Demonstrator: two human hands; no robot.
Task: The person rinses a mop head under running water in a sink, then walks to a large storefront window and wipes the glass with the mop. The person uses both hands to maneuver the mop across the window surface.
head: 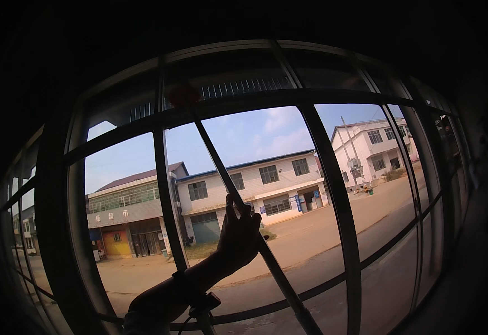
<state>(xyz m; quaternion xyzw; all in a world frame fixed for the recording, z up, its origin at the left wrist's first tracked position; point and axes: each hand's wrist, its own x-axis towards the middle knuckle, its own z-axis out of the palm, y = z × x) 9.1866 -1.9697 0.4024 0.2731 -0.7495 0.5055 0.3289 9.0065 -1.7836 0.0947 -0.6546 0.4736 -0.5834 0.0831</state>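
Note:
My left hand (pixel 240 234), a dark silhouette, reaches up from the lower left with its fingers around a long pole (pixel 281 274). One finger points up along the shaft. The pole slants from the bottom right to the upper left, across the windowpane. At its top end, a dim reddish head (pixel 185 95) lies over the upper crossbar of the window frame (pixel 331 188); its kind is too dark to tell. A strap with a small device (pixel 205 302) and a cable sits at my left wrist. My right hand is out of view.
Dark mullions divide the wide window into tall panes, with a row of smaller panes (pixel 235 69) above. A dark wall (pixel 482 234) borders it on the right. Outside are a paved road (pixel 311 251), white two-storey buildings (pixel 248 180) and a utility pole with a transformer (pixel 354 165).

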